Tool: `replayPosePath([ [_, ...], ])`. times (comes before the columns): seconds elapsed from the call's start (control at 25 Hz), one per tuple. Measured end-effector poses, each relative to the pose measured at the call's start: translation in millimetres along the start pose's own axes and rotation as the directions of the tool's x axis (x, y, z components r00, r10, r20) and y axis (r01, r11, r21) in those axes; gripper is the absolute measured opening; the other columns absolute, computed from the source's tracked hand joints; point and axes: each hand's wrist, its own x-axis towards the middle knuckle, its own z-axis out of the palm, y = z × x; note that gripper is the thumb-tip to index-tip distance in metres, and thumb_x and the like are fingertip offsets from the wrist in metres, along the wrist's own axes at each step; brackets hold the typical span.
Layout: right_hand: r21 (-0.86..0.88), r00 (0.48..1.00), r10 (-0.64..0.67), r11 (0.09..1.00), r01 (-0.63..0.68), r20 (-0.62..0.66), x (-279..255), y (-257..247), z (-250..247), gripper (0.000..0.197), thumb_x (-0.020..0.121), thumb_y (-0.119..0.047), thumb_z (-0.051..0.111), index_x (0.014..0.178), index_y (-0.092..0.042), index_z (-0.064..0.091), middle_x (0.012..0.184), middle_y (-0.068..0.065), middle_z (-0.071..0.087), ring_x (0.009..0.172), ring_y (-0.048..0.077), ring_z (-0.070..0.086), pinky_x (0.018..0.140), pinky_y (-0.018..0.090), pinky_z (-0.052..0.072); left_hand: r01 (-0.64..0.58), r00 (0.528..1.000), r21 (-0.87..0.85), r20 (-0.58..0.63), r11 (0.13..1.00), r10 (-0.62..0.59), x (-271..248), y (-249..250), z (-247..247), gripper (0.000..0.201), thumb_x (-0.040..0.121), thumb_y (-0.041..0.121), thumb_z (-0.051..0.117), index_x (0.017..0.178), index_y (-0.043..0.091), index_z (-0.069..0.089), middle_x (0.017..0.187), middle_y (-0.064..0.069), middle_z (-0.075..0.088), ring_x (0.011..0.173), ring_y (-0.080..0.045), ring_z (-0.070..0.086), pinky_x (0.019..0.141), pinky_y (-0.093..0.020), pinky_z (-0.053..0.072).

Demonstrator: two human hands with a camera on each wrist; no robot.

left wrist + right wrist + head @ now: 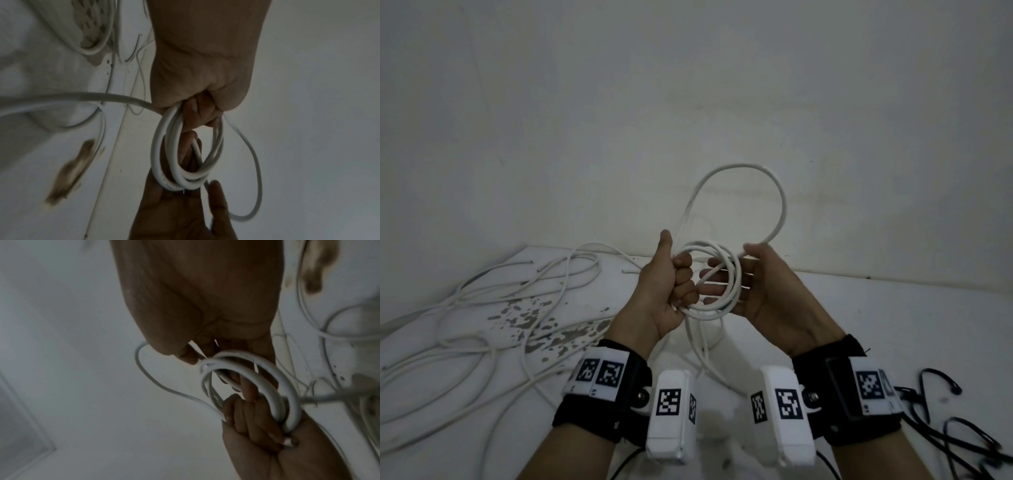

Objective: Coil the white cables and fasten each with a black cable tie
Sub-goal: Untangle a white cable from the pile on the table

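Above the table I hold a small coil of white cable (714, 312) between both hands. My left hand (683, 281) grips its left side in a fist, thumb up; the left wrist view shows the coil (164, 146) leaving that fist (197, 113). My right hand (743, 263) pinches the strand at the coil's upper right with thumb and forefinger, its other fingers lying straight behind the turns. From that pinch a wide loop (739, 166) rises in front of the wall. The right wrist view shows the same turns (277, 386). Black cable ties (962, 438) lie at the lower right.
Several loose white cables (517, 308) sprawl over the left half of the white table (893, 325), which has chipped dark patches (534, 318). A cable tail (698, 349) hangs from the coil to the table. A plain wall stands close behind.
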Motion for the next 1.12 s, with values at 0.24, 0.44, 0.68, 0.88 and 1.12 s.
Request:
replayPosePath([
  [0.24, 0.050, 0.996, 0.004, 0.999, 0.001, -0.093, -0.8, -4.3, 3.3, 0.022, 0.100, -0.016, 0.055, 0.088, 0.000, 0.065, 0.070, 0.012, 0.066, 0.048, 0.017, 0.057, 0.053, 0.028, 0.055, 0.061, 0.994, 0.139, 0.085, 0.988, -0.073, -5.3, 5.9, 1.2, 0.058, 0.092, 0.066, 0.044, 0.057, 0.020, 0.041, 0.041, 0.008, 0.018, 0.031, -0.006, 0.014, 0.030, -0.018, 0.018],
  [0.44, 0.161, 0.990, 0.144, 0.977, -0.141, -0.003, -8.5, -11.5, 3.1, 0.015, 0.096, -0.023, 0.058, 0.086, -0.012, 0.059, 0.057, 0.003, 0.050, 0.048, 0.014, 0.041, 0.057, 0.029, 0.046, 0.032, 0.996, 0.208, 0.075, 0.978, -0.049, -6.8, 3.3, 2.1, 0.058, 0.092, 0.063, 0.049, 0.052, 0.021, 0.040, 0.044, 0.007, 0.017, 0.033, -0.008, 0.014, 0.034, -0.020, 0.017],
  [0.68, -0.237, 0.979, -0.110, 0.969, 0.067, -0.173, -5.8, 1.3, 5.4, 0.018, 0.086, 0.001, 0.069, 0.076, -0.013, 0.061, 0.048, -0.002, 0.047, 0.045, 0.012, 0.044, 0.058, 0.031, 0.038, 0.003, 0.995, 0.296, 0.096, 0.955, -0.033, -12.0, -0.2, 6.5, 0.062, 0.087, 0.067, 0.051, 0.046, 0.021, 0.043, 0.043, 0.006, 0.018, 0.035, -0.011, 0.015, 0.037, -0.023, 0.020],
  [0.88, -0.389, 0.970, -0.136, 0.920, 0.049, -0.200, -14.7, 1.1, -4.3, 0.014, 0.084, -0.001, 0.069, 0.079, -0.013, 0.063, 0.058, 0.003, 0.055, 0.057, 0.016, 0.052, 0.058, 0.026, 0.043, -0.012, 0.993, 0.356, 0.111, 0.934, -0.030, -23.1, -4.2, 9.5, 0.062, 0.079, 0.074, 0.054, 0.048, 0.021, 0.043, 0.047, 0.005, 0.017, 0.038, -0.011, 0.014, 0.038, -0.023, 0.020],
  [1.12, -0.916, 0.935, -0.325, 0.401, -0.002, -0.144, -31.2, 1.9, -10.6, 0.038, 0.074, -0.035, 0.080, 0.093, -0.021, 0.049, 0.099, 0.000, 0.046, 0.084, 0.021, 0.057, 0.069, 0.034, 0.050, -0.084, 0.995, 0.379, 0.085, 0.921, 0.055, -28.6, -3.5, 21.0, 0.060, 0.087, 0.070, 0.048, 0.057, 0.019, 0.038, 0.047, 0.004, 0.018, 0.040, -0.012, 0.015, 0.041, -0.024, 0.017],
])
